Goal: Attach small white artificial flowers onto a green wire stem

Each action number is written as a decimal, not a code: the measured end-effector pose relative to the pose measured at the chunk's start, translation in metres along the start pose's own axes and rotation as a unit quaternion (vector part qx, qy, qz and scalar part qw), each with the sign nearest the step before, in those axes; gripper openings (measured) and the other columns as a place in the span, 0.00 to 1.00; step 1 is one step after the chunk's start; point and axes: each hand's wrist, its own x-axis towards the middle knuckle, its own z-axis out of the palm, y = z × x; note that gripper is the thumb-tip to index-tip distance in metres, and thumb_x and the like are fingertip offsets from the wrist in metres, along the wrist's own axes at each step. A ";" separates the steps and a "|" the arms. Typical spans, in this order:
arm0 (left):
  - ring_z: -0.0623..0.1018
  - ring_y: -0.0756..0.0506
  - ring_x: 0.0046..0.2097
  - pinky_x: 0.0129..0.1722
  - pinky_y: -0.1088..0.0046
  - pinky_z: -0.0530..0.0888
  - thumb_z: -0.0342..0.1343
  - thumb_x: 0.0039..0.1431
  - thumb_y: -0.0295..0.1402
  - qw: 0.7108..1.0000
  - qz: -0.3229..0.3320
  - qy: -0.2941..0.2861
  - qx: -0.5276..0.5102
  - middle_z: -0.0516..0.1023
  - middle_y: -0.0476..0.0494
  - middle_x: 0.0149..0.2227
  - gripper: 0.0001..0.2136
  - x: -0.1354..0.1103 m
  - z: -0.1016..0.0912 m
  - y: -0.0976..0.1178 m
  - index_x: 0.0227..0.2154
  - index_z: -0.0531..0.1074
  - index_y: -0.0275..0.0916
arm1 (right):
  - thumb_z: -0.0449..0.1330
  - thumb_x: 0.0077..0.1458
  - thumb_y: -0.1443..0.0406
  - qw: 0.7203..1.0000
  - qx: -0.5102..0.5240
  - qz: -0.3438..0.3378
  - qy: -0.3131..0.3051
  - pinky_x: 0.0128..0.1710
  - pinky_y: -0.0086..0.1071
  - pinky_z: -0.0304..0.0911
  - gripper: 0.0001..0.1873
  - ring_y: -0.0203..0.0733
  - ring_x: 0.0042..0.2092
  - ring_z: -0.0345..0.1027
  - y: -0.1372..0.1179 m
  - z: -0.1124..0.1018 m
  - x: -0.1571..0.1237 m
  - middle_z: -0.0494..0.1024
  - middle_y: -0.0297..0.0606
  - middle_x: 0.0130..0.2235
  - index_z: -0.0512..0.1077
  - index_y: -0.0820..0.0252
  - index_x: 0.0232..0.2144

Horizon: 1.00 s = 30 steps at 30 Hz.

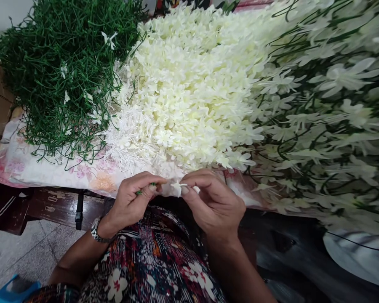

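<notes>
My left hand (133, 201) is closed in a pinch on a thin green plastic stem (146, 188), just in front of the table's near edge. My right hand (212, 200) is closed too, pinching a small cream artificial flower (177, 187) against the stem's tip. Both hands meet above my lap. A metal watch (97, 232) is on my left wrist. Behind the hands lies a big heap of loose cream flower heads (192, 84).
A pile of bare green stems (63, 63) fills the back left. White stamen bunches (128, 143) lie between the piles. Finished flower sprays (331, 126) cover the right side. A floral cloth (22, 166) covers the table; a dark wooden bench (50, 206) stands below.
</notes>
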 end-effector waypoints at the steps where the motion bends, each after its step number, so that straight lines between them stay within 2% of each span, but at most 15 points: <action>1: 0.72 0.50 0.31 0.31 0.74 0.70 0.47 0.57 0.30 0.999 0.018 -0.003 0.034 0.72 0.44 0.28 0.10 0.000 0.000 0.000 0.37 0.72 0.37 | 0.56 0.46 0.72 0.999 0.032 0.025 -0.014 0.26 0.30 0.59 0.05 0.34 0.28 0.63 -0.002 -0.001 0.001 0.68 0.32 0.25 0.67 0.58 0.27; 5: 0.71 0.50 0.30 0.30 0.73 0.70 0.45 0.56 0.26 0.989 0.088 -0.025 0.116 0.73 0.43 0.29 0.12 -0.003 0.000 -0.001 0.42 0.69 0.38 | 0.55 0.47 0.72 0.991 0.100 0.051 -0.072 0.28 0.30 0.59 0.04 0.34 0.29 0.62 -0.012 -0.004 0.004 0.68 0.33 0.26 0.66 0.59 0.26; 10: 0.70 0.51 0.28 0.28 0.74 0.68 0.47 0.54 0.22 0.970 0.169 -0.024 0.174 0.73 0.44 0.26 0.13 -0.003 0.000 -0.004 0.42 0.68 0.35 | 0.55 0.47 0.73 0.992 0.078 0.030 -0.092 0.29 0.30 0.59 0.05 0.33 0.30 0.63 -0.015 -0.002 0.004 0.68 0.32 0.27 0.66 0.59 0.28; 14: 0.70 0.51 0.28 0.27 0.75 0.68 0.47 0.53 0.22 0.963 0.174 -0.028 0.204 0.73 0.45 0.25 0.12 -0.003 0.001 -0.005 0.41 0.68 0.34 | 0.55 0.46 0.74 0.994 0.038 0.012 -0.100 0.30 0.30 0.59 0.07 0.33 0.31 0.63 -0.012 -0.001 0.003 0.68 0.32 0.27 0.66 0.60 0.28; 17: 0.72 0.50 0.31 0.30 0.75 0.70 0.46 0.53 0.21 0.963 0.157 -0.024 0.217 0.74 0.43 0.30 0.13 -0.005 0.002 -0.005 0.42 0.66 0.34 | 0.55 0.46 0.75 0.994 -0.015 -0.015 -0.106 0.30 0.30 0.60 0.08 0.33 0.31 0.63 -0.011 -0.002 0.002 0.68 0.33 0.28 0.65 0.59 0.29; 20: 0.72 0.51 0.30 0.29 0.77 0.69 0.45 0.53 0.21 0.962 0.143 -0.016 0.231 0.73 0.44 0.28 0.11 -0.006 0.003 -0.005 0.38 0.66 0.33 | 0.56 0.45 0.75 0.991 -0.061 -0.044 -0.113 0.30 0.29 0.60 0.10 0.33 0.32 0.63 -0.010 -0.003 0.002 0.68 0.34 0.28 0.65 0.59 0.31; 24: 0.70 0.53 0.26 0.26 0.79 0.68 0.46 0.53 0.21 0.961 0.158 -0.003 0.228 0.73 0.47 0.25 0.07 -0.004 0.002 -0.007 0.33 0.67 0.35 | 0.56 0.45 0.75 0.987 -0.075 -0.045 -0.131 0.29 0.28 0.60 0.09 0.33 0.31 0.63 -0.008 -0.003 0.001 0.68 0.33 0.28 0.64 0.60 0.31; 30: 0.69 0.52 0.26 0.26 0.77 0.68 0.48 0.52 0.21 0.966 0.179 -0.002 0.189 0.72 0.45 0.24 0.06 0.000 0.001 -0.013 0.29 0.69 0.32 | 0.55 0.45 0.75 0.984 -0.086 -0.042 -0.153 0.30 0.28 0.61 0.09 0.32 0.31 0.64 -0.006 -0.003 0.001 0.69 0.34 0.28 0.64 0.61 0.31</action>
